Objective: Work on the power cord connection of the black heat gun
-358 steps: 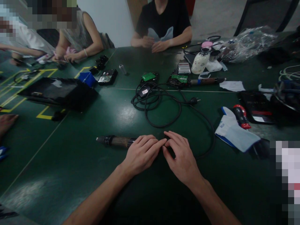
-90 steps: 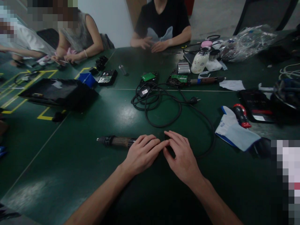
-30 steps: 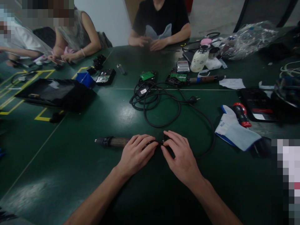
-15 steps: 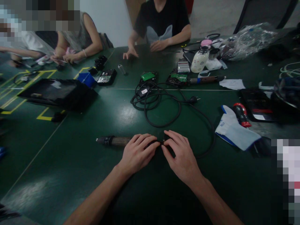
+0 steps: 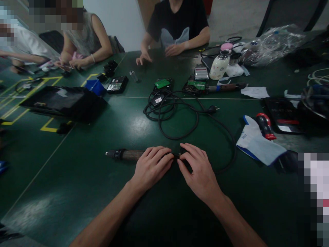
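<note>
A dark electric screwdriver (image 5: 131, 155) lies on the green table, its tip pointing left. My left hand (image 5: 153, 166) is closed over its rear part, fingers bent round the body. My right hand (image 5: 197, 168) is closed in a pinch at the cable end, close to my left fingertips, on what looks like the connector of the black power cable (image 5: 177, 138). Whether the connector sits fully in the screwdriver is hidden by my fingers. The cable runs out to the right of my hand, loops back and lies coiled, its plug (image 5: 212, 109) on the table.
A glove (image 5: 259, 144) and a red-black screwdriver (image 5: 266, 126) lie at right. A black tray (image 5: 61, 103) is at left. Opened hard drives (image 5: 195, 85) and a second electric screwdriver (image 5: 227, 87) lie beyond the cable. Across the table sits a person (image 5: 177, 27); others work at far left.
My left fingers have shifted very slightly left, away from my right fingertips. My right hand, the screwdriver and the cable look unmoved.
</note>
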Demonstrator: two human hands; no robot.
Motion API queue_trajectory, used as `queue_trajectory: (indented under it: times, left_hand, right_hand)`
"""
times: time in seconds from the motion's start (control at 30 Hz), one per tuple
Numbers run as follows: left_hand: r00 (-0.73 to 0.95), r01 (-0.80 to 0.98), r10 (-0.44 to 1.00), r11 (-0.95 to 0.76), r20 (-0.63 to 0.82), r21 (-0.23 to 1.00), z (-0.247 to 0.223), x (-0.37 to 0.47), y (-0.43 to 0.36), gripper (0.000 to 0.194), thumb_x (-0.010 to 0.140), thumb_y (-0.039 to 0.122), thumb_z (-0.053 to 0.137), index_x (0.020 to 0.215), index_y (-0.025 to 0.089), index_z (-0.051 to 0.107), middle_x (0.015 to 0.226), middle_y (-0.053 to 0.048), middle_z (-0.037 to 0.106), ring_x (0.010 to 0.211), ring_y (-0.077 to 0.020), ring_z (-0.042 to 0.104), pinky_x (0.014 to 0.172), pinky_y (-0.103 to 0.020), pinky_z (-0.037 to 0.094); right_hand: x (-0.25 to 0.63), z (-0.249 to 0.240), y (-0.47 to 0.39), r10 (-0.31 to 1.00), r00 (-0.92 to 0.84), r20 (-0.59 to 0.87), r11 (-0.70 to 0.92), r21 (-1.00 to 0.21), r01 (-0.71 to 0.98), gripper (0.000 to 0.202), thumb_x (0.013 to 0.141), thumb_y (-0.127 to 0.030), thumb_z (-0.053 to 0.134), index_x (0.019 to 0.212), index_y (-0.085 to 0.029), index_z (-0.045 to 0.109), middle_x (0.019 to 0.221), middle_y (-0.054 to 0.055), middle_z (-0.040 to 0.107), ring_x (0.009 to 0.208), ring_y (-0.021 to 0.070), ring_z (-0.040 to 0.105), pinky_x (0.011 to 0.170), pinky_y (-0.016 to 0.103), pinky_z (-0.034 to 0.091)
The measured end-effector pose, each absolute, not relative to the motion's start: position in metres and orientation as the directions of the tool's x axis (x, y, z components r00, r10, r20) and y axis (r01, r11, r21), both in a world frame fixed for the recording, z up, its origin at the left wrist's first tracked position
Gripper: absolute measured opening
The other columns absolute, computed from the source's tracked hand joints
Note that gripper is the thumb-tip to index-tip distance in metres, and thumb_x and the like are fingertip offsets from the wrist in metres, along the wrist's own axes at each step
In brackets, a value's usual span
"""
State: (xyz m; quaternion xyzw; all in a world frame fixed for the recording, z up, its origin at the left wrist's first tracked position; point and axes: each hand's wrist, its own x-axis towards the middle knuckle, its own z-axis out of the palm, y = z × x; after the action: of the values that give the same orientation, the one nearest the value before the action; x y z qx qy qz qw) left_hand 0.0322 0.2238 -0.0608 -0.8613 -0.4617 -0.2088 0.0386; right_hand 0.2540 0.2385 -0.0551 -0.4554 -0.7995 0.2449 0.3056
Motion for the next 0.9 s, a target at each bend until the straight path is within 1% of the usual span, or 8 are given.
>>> queue_trajectory:
  times: [0.13, 0.27, 0.43, 0.6, 0.7, 0.8, 0.9]
  left_hand:
    - [0.488, 0.816, 0.775, -0.569, 0.402, 0.106, -0.0613, 0.033, 0.2248, 0.018, 0.101, 0.025, 0.065, 0.119, 0.024, 0.067, 0.125, -0.005, 0.072, 0.115, -0.0223, 0.067, 0.097, -0.039, 0.052]
    - [0.479, 0.82, 0.775, -0.563, 0.412, 0.106, -0.0597, 0.034, 0.2248, 0.015, 0.101, 0.026, 0.066, 0.116, 0.024, 0.067, 0.124, -0.004, 0.072, 0.115, -0.022, 0.067, 0.097, -0.039, 0.051]
    - [0.499, 0.808, 0.777, -0.578, 0.384, 0.118, -0.057, 0.0345, 0.2242, 0.022, 0.099, 0.028, 0.067, 0.12, 0.024, 0.066, 0.126, -0.004, 0.071, 0.116, -0.0232, 0.066, 0.097, -0.04, 0.052]
    - [0.511, 0.803, 0.773, -0.586, 0.375, 0.113, -0.0571, 0.0347, 0.2244, 0.021, 0.098, 0.023, 0.065, 0.12, 0.024, 0.067, 0.127, -0.004, 0.071, 0.116, -0.0231, 0.067, 0.096, -0.04, 0.052]
    - [0.487, 0.811, 0.781, -0.571, 0.392, 0.13, -0.0574, 0.0349, 0.2243, 0.019, 0.099, 0.024, 0.065, 0.119, 0.023, 0.067, 0.126, -0.005, 0.071, 0.116, -0.0231, 0.066, 0.097, -0.04, 0.052]
    - [0.503, 0.799, 0.774, -0.586, 0.384, 0.136, -0.0573, 0.0347, 0.224, 0.022, 0.099, 0.025, 0.065, 0.122, 0.024, 0.066, 0.129, -0.005, 0.07, 0.117, -0.0239, 0.066, 0.097, -0.041, 0.052]
    - [0.522, 0.795, 0.77, -0.595, 0.366, 0.119, -0.0573, 0.034, 0.2239, 0.023, 0.1, 0.022, 0.063, 0.123, 0.025, 0.066, 0.131, -0.005, 0.069, 0.118, -0.0241, 0.065, 0.097, -0.042, 0.051]
  right_hand:
    - [0.2539, -0.0557, 0.2382, 0.877, -0.399, 0.267, 0.467, -0.671, 0.576, 0.009, 0.101, -0.018, 0.059, 0.101, -0.024, 0.066, 0.145, 0.009, 0.063, 0.141, 0.0306, 0.053, 0.114, 0.056, 0.044]
    - [0.2544, -0.0554, 0.2378, 0.88, -0.398, 0.26, 0.462, -0.668, 0.584, 0.007, 0.101, -0.019, 0.06, 0.101, -0.024, 0.066, 0.146, 0.008, 0.063, 0.142, 0.0293, 0.052, 0.115, 0.055, 0.043]
    - [0.2542, -0.0554, 0.2386, 0.878, -0.403, 0.258, 0.463, -0.667, 0.584, 0.007, 0.101, -0.019, 0.06, 0.101, -0.024, 0.066, 0.146, 0.008, 0.063, 0.142, 0.0293, 0.051, 0.115, 0.054, 0.043]
    - [0.2536, -0.0558, 0.2386, 0.878, -0.398, 0.267, 0.466, -0.668, 0.58, 0.008, 0.101, -0.018, 0.059, 0.1, -0.024, 0.065, 0.146, 0.009, 0.063, 0.142, 0.0302, 0.052, 0.114, 0.056, 0.044]
    - [0.2536, -0.0555, 0.2385, 0.876, -0.398, 0.272, 0.469, -0.669, 0.577, 0.009, 0.101, -0.018, 0.059, 0.1, -0.024, 0.065, 0.146, 0.009, 0.063, 0.141, 0.0306, 0.053, 0.113, 0.057, 0.044]
    - [0.2536, -0.0549, 0.2386, 0.878, -0.397, 0.268, 0.466, -0.671, 0.577, 0.009, 0.101, -0.017, 0.059, 0.1, -0.024, 0.065, 0.145, 0.008, 0.063, 0.142, 0.03, 0.052, 0.114, 0.056, 0.044]
    - [0.2537, -0.055, 0.2385, 0.881, -0.393, 0.262, 0.459, -0.672, 0.581, 0.007, 0.101, -0.018, 0.06, 0.1, -0.024, 0.064, 0.145, 0.008, 0.063, 0.142, 0.0289, 0.052, 0.115, 0.054, 0.043]
